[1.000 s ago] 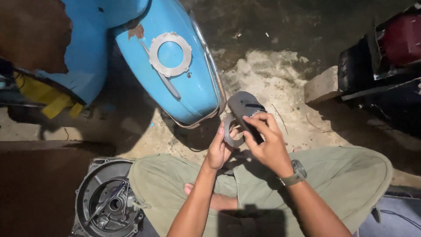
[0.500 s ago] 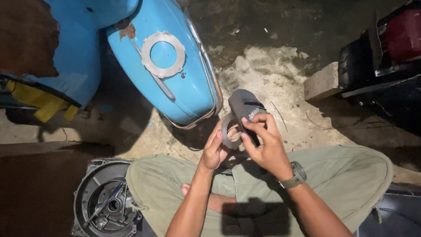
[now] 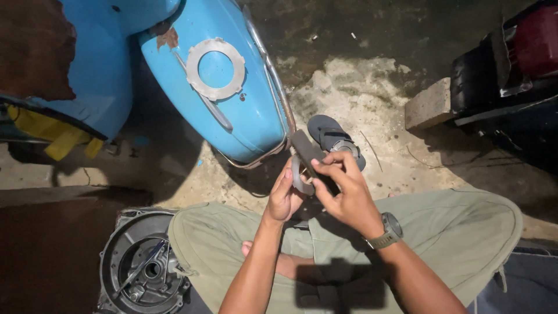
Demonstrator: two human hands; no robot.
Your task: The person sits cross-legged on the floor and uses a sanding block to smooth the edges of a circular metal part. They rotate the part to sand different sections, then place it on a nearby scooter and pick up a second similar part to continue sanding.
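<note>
Ring plate [image 3: 215, 68] lies on panel [image 3: 232, 110], sandal [image 3: 334, 138] right.

Two metal rings [image 3: 215, 68], one sandal [image 3: 334, 138], one brick [image 3: 429, 104], one engine cover [image 3: 142, 268]

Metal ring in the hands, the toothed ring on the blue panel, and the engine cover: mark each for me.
Metal ring [image 3: 297, 177]: head view, on its left rim beside the left thumb.
Toothed ring [image 3: 215, 68]: head view, on its lower band.
Engine cover [image 3: 125, 256]: head view, on its inner left face.

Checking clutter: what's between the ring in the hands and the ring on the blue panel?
Head view: only the blue panel surface and its chrome rim lie between the held ring and the panel ring; nothing loose there.
</note>
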